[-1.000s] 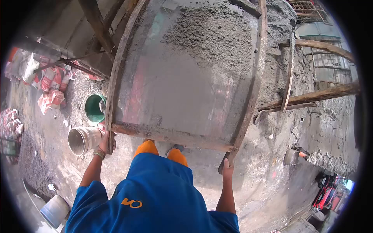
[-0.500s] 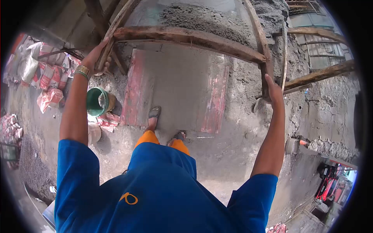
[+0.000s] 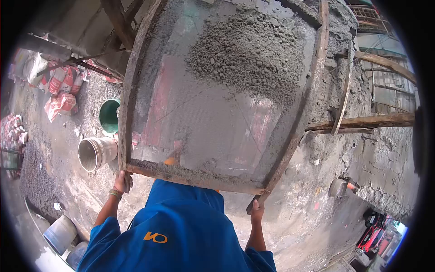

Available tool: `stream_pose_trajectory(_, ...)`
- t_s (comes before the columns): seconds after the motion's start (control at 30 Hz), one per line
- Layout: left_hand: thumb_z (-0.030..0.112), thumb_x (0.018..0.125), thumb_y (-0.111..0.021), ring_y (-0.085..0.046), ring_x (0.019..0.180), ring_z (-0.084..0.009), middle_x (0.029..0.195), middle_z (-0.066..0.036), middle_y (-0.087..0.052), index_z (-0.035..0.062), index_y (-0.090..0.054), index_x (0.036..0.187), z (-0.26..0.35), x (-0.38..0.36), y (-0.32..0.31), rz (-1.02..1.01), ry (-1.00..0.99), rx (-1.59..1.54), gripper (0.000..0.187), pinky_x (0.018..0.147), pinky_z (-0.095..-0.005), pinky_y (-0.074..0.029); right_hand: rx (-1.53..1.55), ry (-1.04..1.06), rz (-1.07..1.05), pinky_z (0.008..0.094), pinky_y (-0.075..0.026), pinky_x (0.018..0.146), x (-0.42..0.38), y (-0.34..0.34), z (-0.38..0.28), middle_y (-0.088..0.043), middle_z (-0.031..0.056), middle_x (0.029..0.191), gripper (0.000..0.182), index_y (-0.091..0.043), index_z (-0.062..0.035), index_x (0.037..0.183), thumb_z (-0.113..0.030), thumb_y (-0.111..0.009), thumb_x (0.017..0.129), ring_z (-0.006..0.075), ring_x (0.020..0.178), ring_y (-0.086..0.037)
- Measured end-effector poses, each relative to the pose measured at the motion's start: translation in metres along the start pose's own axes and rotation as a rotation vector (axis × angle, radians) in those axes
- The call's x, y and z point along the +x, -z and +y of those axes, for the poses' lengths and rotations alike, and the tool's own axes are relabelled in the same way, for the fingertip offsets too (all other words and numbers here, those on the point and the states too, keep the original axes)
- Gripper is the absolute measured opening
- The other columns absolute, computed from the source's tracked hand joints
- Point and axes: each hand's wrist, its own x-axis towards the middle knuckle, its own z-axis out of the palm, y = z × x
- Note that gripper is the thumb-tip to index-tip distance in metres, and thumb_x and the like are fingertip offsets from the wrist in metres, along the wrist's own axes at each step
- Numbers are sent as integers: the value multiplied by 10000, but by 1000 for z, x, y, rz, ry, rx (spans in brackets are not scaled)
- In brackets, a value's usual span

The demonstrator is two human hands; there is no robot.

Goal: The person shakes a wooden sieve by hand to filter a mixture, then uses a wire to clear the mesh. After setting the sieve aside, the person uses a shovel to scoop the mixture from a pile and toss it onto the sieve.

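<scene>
A large sieve (image 3: 195,178), with a rough wooden frame and fine wire mesh, stretches out in front of my body. My left hand (image 3: 122,182) is wrapped round the end of its left rail, just beyond the near crossbar. On the other side, my right hand (image 3: 257,211) grips the end of the right rail. A heap of grey, lumpy sand (image 3: 249,52) lies on the far half of the mesh. Through the near half shows a board with red edges (image 3: 158,104) on the ground; my feet are mostly hidden.
Left of the sieve are a green bucket (image 3: 108,117) and a whitish bucket (image 3: 96,153). Red-and-white sacks (image 3: 61,104) lie farther left. Wooden poles (image 3: 362,121) stick out at the right, with a shovel-like tool (image 3: 337,187) on the ground below.
The sieve has come toward my body, and both hands have drawn back with it, still gripping its rails. The sand heap on the mesh is now in fuller view.
</scene>
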Motion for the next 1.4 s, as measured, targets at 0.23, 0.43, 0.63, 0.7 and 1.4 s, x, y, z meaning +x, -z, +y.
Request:
stream_pose_trajectory(0.23, 781, 806, -471, -513, 445, -159, 563, -26, -518, 95, -584, 876, 176, 90, -106, 138, 66, 137, 699, 405, -275, -418, -329, 27, 136, 350, -463, 789, 132, -20, -149, -659, 130, 898, 597, -649, 85, 1039, -486, -650, 865, 204, 857, -591)
stream_pose_trajectory(0.43, 757, 777, -561, -510, 445, -88, 592, 21, -528, 116, -550, 816, 444, 98, -163, -66, -8, 196, 643, 421, -243, -427, -449, 111, 136, 407, -491, 572, 144, 15, -461, -638, 148, 820, 782, -671, 93, 945, -662, -648, 743, 245, 698, -625)
stream_pose_trajectory(0.63, 792, 793, -480, -475, 416, -114, 592, 4, -515, 123, -549, 813, 346, 92, -143, 6, -80, 266, 673, 402, -255, -394, -332, 201, 227, 327, -455, 589, 145, -10, -315, -603, 49, 727, 559, -660, 50, 875, -507, -676, 826, 143, 636, -544)
stream_pose_trajectory(0.7, 771, 837, -425, -457, 409, -126, 572, 9, -490, 121, -565, 808, 237, 114, -100, -150, 28, 102, 666, 379, -264, -378, -274, 228, 204, 315, -472, 680, 110, -27, -212, -617, 57, 767, 517, -638, 36, 964, -469, -665, 855, 132, 744, -566)
stream_pose_trajectory(1.4, 733, 794, -562, -524, 415, -80, 557, 35, -523, 160, -564, 818, 467, 98, -167, -83, -105, 184, 574, 340, -205, -425, -476, 275, 229, 413, -543, 573, 147, 14, -487, -673, 231, 916, 852, -641, 121, 1016, -684, -628, 738, 315, 777, -687)
